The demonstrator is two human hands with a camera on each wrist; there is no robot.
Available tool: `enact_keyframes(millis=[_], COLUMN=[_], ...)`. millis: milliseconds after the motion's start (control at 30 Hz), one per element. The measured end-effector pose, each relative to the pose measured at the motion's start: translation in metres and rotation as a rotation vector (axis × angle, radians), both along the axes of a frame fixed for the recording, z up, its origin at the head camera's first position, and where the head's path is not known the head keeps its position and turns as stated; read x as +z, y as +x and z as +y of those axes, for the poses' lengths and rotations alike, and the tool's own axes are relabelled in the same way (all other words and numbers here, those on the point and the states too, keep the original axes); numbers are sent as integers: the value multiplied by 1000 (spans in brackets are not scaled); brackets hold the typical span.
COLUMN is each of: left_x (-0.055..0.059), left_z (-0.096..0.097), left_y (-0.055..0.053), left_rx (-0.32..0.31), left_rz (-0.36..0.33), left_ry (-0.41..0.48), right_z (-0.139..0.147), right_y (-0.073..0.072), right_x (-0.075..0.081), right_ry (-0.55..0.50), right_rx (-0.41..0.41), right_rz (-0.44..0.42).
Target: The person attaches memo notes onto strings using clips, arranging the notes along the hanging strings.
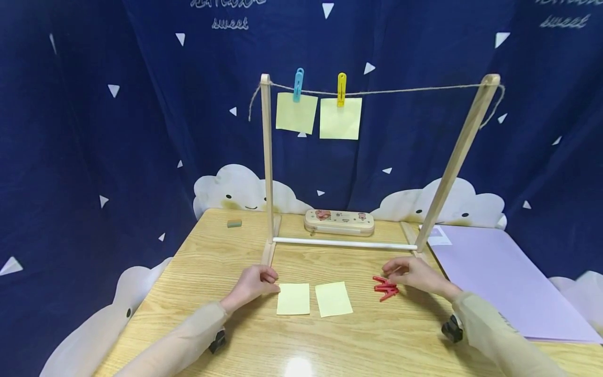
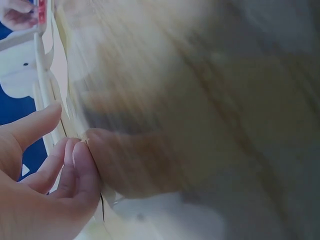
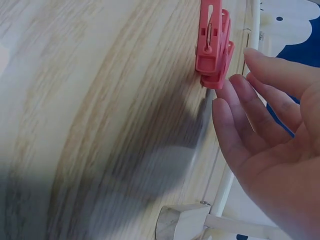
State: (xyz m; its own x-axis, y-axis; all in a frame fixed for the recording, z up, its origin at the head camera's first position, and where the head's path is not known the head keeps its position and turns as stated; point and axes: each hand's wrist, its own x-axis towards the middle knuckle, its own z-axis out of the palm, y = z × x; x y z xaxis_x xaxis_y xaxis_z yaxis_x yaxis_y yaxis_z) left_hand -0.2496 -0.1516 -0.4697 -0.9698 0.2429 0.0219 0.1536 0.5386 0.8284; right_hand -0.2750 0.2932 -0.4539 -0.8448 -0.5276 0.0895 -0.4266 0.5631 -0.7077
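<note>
My left hand [image 1: 254, 284] is beside the left edge of a pale yellow sticky note [image 1: 293, 299], holding nothing. In the left wrist view its thumb [image 2: 42, 122] stands apart from the loosely bent fingers, whose tips touch the table. A second yellow note [image 1: 334, 300] lies slightly turned to the right of the first. My right hand [image 1: 418, 275] hovers at a small cluster of red clothespins [image 1: 386, 288]. The right wrist view shows its fingertips close to the clothespins [image 3: 207, 62], with thumb and fingers spread and nothing between them.
A wooden frame [image 1: 267, 167] carries a string [image 1: 414, 90]. A blue clothespin [image 1: 299, 84] and a yellow clothespin [image 1: 341, 86] each hold a note on it. Behind its white rod [image 1: 344, 243] lies a pencil case [image 1: 339, 222]. An eraser-like block [image 1: 234, 223] and a lilac board [image 1: 504, 277] flank it.
</note>
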Motion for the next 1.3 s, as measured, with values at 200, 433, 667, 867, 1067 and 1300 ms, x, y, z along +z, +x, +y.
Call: enact_keyframes(millis=[200,433,667,867,1067,1300], left_x=[1,-3,-3,-1,2,0], left_z=[8,11,13,15,18,19], left_y=[2,2,2,3,6,6], left_rx=[-5,-17,-17,6,10,11], left_rz=[-16,30,50,47,60,70], left_ry=[-43,-91,-110,-121,-133,-144], right_z=[-4,-7,-7,-7,-7,-8], right_y=[0,-1,-3,-2,-5,-9], right_x=[-1,-3,-5,-5,-8,-9], right_ry=[-17,-8,-10,-13,-10,-3], right_rx=[31,24,26,22,28,45], right_rz=[-10,-38,-58,-78,-99,-99])
